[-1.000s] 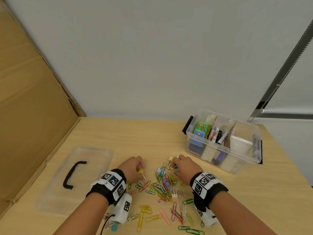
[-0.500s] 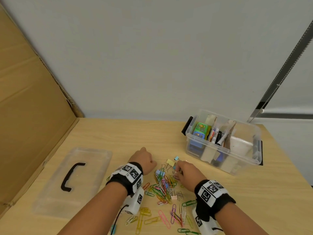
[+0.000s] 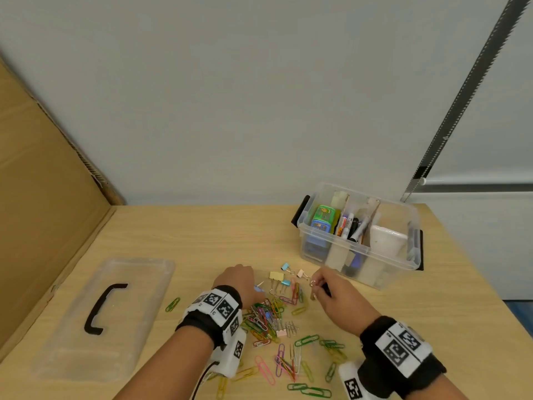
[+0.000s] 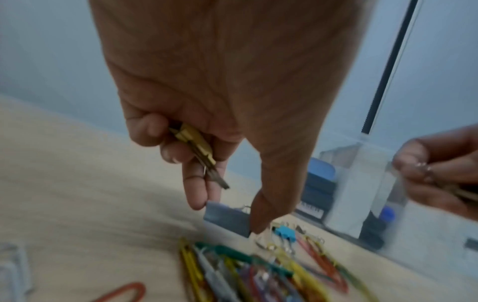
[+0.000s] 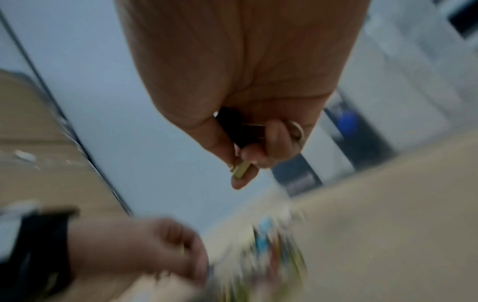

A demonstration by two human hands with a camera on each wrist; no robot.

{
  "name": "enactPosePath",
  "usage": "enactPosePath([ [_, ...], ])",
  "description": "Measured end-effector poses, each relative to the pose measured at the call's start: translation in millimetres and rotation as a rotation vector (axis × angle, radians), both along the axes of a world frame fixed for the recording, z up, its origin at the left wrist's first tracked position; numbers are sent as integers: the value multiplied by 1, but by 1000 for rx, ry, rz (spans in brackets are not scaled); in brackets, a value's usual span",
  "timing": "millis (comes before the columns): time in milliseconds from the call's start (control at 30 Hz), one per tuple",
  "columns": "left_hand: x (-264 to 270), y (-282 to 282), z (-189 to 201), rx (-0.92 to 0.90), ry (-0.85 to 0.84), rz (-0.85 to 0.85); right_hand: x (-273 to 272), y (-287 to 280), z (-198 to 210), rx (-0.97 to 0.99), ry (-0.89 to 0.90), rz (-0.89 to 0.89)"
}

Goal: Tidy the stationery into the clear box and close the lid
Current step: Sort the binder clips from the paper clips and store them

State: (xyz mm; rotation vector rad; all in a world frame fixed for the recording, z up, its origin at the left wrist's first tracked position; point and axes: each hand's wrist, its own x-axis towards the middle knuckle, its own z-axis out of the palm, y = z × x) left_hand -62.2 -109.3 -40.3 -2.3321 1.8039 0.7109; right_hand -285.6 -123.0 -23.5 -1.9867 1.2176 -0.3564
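The clear box (image 3: 403, 265) stands at the right, lid off, with pens, a green item and white items inside. Its clear lid (image 3: 138, 272) with a black handle lies flat at the left. A pile of coloured paper clips (image 3: 268, 316) lies between my hands, with small binder clips (image 3: 277, 275) just beyond it. My left hand (image 3: 238, 280) grips yellow clips (image 4: 196, 147) in its curled fingers, while its index finger and thumb reach down onto a binder clip (image 4: 227, 217) on the table. My right hand (image 3: 320, 284) is raised and grips binder clips (image 5: 241, 170), wire loops showing.
A cardboard panel (image 3: 43, 212) stands along the left edge of the wooden table (image 3: 202, 238). A grey wall rises behind. More paper clips (image 3: 308, 391) lie scattered near the front edge. A blue binder clip (image 4: 284, 234) lies beside my left thumb.
My left hand has moved forward and right to the binder clips. My right hand has drawn right and lifted off the pile, still holding clips.
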Motion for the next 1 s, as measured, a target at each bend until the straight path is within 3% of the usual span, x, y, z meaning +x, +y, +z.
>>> enactPosePath([
  [100, 2, 8, 10, -92, 101, 60, -22, -15, 50, -90, -68, -56],
  [200, 4, 15, 16, -204, 165, 95, -48, -55, 90, -198, -92, -239],
  [300, 1, 20, 21, -269, 234, 88, -69, -105, 105, -212, 8, -383],
  [467, -10, 29, 26, -334, 278, 52, -82, -168, 87, -19, 111, -462],
  [533, -16, 30, 28, -367, 285, 38, -86, -176, 85, 41, 238, -417],
  [633, -20, 33, 28, -383, 278, 8, -86, -172, 82, 8, 339, -381],
  [833, -35, 31, 35, -442, 290, -17, -106, -131, 54, -213, 280, -400],
  [933, -52, 20, 48, -534, 312, -36, -117, -105, 26, -251, 310, -362],
  [1000, -71, 5, 64, -604, 330, -75, -118, -95, 13, -263, 226, -358],
])
